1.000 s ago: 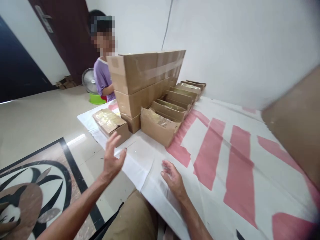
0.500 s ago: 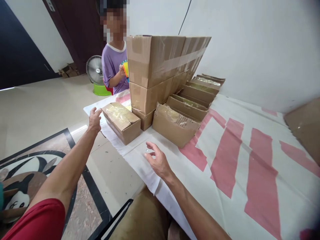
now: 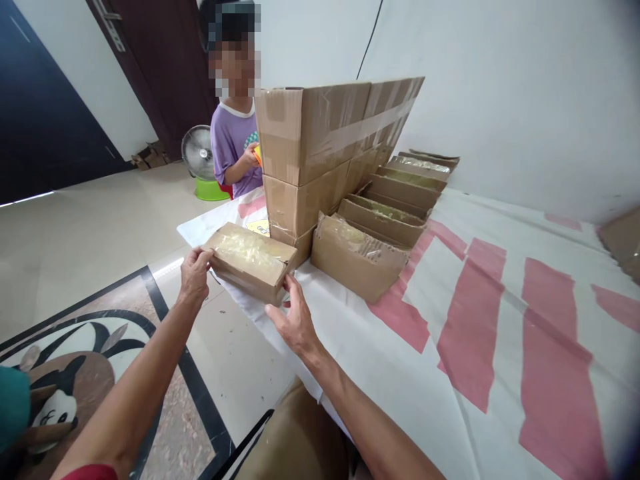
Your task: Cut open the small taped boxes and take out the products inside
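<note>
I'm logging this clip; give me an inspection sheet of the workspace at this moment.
Surface: table covered with a white cloth bearing pinkish-red shapes.
Job's things: taped cardboard box at the table's edge, between both hands; whether it is lifted cannot be told.
Clutter: stack of cardboard boxes behind it; row of open-topped cardboard boxes beside the stack.
Hands: left hand grips the box's left end; right hand is at its right end, grip unclear.
Cables: one thin dark cable against the white wall.
Surroundings: person in a purple shirt beyond the table; fan behind.
</note>
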Motion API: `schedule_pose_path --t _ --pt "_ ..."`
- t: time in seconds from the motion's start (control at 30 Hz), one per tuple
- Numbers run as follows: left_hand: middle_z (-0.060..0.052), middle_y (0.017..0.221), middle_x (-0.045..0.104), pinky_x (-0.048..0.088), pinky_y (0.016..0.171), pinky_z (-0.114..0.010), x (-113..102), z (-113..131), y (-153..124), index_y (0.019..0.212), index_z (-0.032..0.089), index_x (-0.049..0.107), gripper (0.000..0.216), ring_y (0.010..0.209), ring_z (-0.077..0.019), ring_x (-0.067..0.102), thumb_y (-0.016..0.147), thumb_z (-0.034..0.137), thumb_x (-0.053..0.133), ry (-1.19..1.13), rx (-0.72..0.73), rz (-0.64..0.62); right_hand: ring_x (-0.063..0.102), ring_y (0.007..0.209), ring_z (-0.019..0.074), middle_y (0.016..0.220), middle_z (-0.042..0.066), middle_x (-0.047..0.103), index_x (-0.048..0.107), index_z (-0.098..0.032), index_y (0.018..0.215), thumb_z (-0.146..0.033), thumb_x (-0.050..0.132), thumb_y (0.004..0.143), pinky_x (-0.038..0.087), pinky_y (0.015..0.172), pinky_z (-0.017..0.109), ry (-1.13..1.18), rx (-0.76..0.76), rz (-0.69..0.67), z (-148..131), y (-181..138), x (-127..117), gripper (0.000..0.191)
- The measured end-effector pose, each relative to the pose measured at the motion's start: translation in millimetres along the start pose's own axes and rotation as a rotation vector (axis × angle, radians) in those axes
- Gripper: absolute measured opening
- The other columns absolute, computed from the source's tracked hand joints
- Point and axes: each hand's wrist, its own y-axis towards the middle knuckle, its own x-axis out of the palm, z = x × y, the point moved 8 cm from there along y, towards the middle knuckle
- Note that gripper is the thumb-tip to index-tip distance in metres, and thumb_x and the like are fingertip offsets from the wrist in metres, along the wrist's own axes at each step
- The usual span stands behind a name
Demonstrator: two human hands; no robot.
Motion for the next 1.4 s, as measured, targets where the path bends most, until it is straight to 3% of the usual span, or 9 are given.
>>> schedule_pose_path --t 0.17,0.47,0.67,0.87,0.97,1.1,1.27,1.4 --pt "-0.001 0.095 0.068 0.047 0.087 -0.031 6 12 -79 0.092 0.019 0.067 0.039 0.094 -0.0181 0.060 0.064 0.043 0.078 -0.052 0.027 -0.049 0.052 0.140 0.0338 0.155 0.013 0.053 0.042 -0.025 0.156 -0.033 0.065 0.087 0.052 0.107 0.053 -0.024 -0.019 0.136 -19 -60 -53 0.073" --pt "-0.008 0.115 0.069 0.052 0.089 -0.035 76 -18 -262 0.120 0.021 0.062 0.050 0.101 -0.0226 0.067 0.083 0.051 0.076 -0.015 -0.085 -0.479 0.056 0.135 0.0350 0.149 0.015 0.058 0.047 -0.023 0.153 -0.047 0.064 0.091 0.047 0.111 0.056 -0.201 0.185 0.571 -32 -203 -205 0.069" --pt "-0.010 0.119 0.068 0.052 0.096 -0.039 91 -22 -345 0.121 0.025 0.062 0.049 0.111 -0.0265 0.065 0.082 0.052 0.076 0.083 -0.084 -0.674 0.061 0.129 0.0324 0.143 0.014 0.062 0.046 -0.024 0.154 -0.046 0.065 0.092 0.051 0.108 0.049 -0.242 0.314 0.649 -30 -294 -254 0.069" --pt "-0.011 0.124 0.067 0.053 0.095 -0.041 78 -39 -365 0.124 0.024 0.059 0.057 0.111 -0.0274 0.066 0.078 0.052 0.079 0.137 -0.105 -0.693 0.061 0.130 0.0305 0.146 0.014 0.061 0.046 -0.023 0.154 -0.046 0.062 0.093 0.053 0.107 0.046 -0.217 0.349 0.632 -17 -328 -262 0.067" --pt "-0.010 0.122 0.068 0.051 0.101 -0.042 75 -31 -358 0.119 0.023 0.064 0.050 0.115 -0.0281 0.065 0.080 0.052 0.076 0.158 -0.052 -0.685 0.062 0.130 0.0302 0.147 0.011 0.063 0.052 -0.025 0.151 -0.046 0.060 0.095 0.054 0.105 0.045 -0.224 0.346 0.581 -17 -335 -273 0.060" --pt "-0.009 0.122 0.070 0.050 0.105 -0.043 75 -9 -338 0.113 0.022 0.067 0.042 0.118 -0.0285 0.063 0.082 0.049 0.073 0.212 0.039 -0.608 0.067 0.123 0.0286 0.135 0.010 0.071 0.070 -0.025 0.129 -0.046 0.055 0.098 0.055 0.103 0.044 -0.368 0.323 0.568 -14 -352 -311 0.041" --pt "-0.009 0.139 0.064 0.048 0.110 -0.045 99 17 -325 0.109 0.025 0.069 0.035 0.131 -0.0306 0.059 0.081 0.044 0.074 0.213 0.214 -0.660 0.068 0.118 0.0317 0.127 0.013 0.075 0.074 -0.023 0.116 -0.039 0.055 0.094 0.054 0.099 0.049 -0.791 0.297 0.562 1 -379 -355 0.034" --pt "-0.008 0.137 0.066 0.044 0.116 -0.046 132 28 -330 0.107 0.025 0.071 0.029 0.134 -0.0305 0.058 0.082 0.040 0.074 0.155 0.322 -0.809 0.066 0.118 0.0347 0.129 0.015 0.073 0.070 -0.021 0.126 -0.033 0.056 0.090 0.052 0.093 0.050 -1.049 0.397 0.462 18 -391 -358 0.040"
